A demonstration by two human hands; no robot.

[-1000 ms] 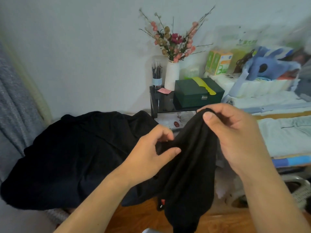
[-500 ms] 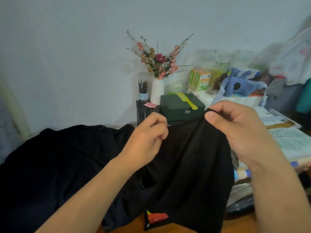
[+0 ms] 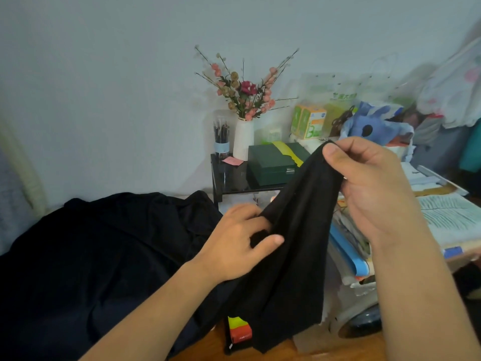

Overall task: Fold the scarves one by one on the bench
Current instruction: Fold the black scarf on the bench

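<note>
Two containers stand at upper centre: a white vase [image 3: 243,142] holding flowers [image 3: 244,89] and a clear cup [image 3: 221,142] of pens. Right hand [image 3: 372,183] pinches the black scarf [image 3: 294,246] by its top corner at centre frame; left hand [image 3: 239,246] grips its left edge, thumb out. Dark cloth [image 3: 99,259] fills lower left.
</note>
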